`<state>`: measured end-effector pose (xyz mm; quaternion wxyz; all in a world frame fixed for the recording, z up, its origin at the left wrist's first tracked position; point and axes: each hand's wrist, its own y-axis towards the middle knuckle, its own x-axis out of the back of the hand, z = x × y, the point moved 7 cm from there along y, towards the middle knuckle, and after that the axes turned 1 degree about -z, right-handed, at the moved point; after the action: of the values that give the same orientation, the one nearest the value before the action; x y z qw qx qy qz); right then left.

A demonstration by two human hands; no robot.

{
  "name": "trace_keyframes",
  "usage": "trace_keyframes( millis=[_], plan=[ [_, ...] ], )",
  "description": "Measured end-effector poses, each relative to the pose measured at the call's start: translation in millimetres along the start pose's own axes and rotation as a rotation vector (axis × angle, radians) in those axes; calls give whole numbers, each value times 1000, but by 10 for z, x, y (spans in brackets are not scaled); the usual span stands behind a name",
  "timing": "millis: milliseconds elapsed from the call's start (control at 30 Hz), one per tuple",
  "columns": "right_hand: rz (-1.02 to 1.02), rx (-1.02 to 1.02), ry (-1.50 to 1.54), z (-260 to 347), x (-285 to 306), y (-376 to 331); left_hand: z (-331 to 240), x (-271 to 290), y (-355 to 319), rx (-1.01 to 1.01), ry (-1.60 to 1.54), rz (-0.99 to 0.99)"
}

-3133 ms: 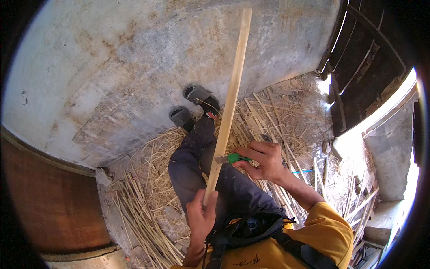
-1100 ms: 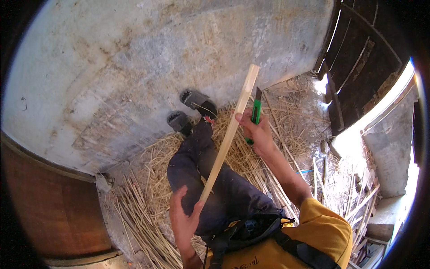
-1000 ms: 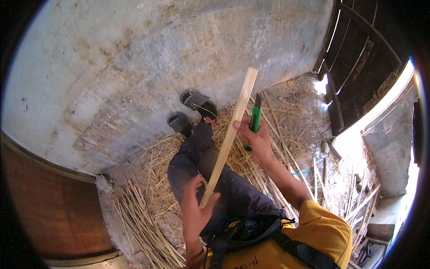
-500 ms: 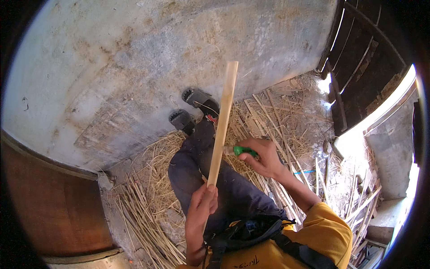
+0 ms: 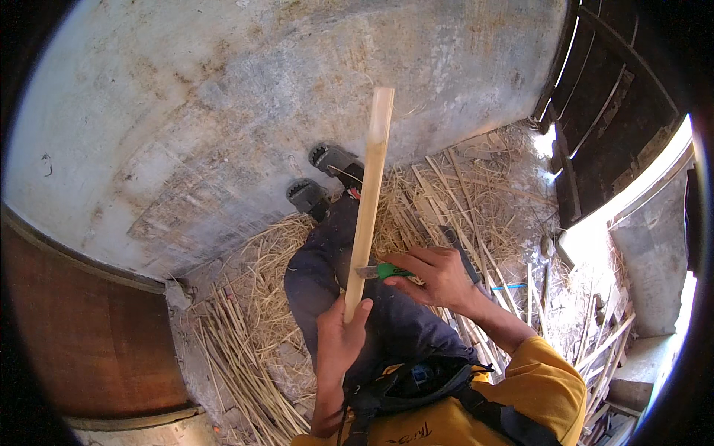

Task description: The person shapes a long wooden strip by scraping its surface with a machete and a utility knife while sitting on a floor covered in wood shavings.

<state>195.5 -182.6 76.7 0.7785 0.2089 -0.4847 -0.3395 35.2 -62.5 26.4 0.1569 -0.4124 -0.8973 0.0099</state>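
A pale bamboo strip (image 5: 370, 186) stands out lengthwise over my dark-trousered legs, pointing away from me. My left hand (image 5: 342, 333) is wrapped round its near end, thumb along one side. In my right hand (image 5: 433, 277) is a green-handled knife (image 5: 388, 270), held from the right. Its short blade meets the strip's right edge a little beyond my left hand. Part of the knife's handle is hidden under my fingers.
Shavings (image 5: 260, 260) and bundles of thin bamboo strips (image 5: 242, 357) cover the floor on both sides. A stained grey wall (image 5: 245, 126) rises in front of my feet. At left is a brown wooden panel (image 5: 89, 327); dark boards (image 5: 617, 97) stand at right.
My right hand has drawn the knife along the strip toward me and slightly left. The blade is now closer to my left hand, which still grips the near end.
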Motion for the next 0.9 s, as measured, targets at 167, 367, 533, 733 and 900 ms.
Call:
trace_keyframes(
  millis=[167,367,533,733,900],
  plan=[
    [1,24,5,-2,-9,-17,-66,-21,-8,-61,68,-8],
    [-27,38,-27,24,48,19,-194,-8,-23,-114,202,-33],
    [-47,19,-81,6,90,33,-141,-17,-49,-68,203,-18],
    [-78,-66,-117,-204,133,59,-22,-10,-145,-63,231,-2],
    [-240,-231,-92,-718,243,136,204,3,-348,-83,238,10]
  ],
)
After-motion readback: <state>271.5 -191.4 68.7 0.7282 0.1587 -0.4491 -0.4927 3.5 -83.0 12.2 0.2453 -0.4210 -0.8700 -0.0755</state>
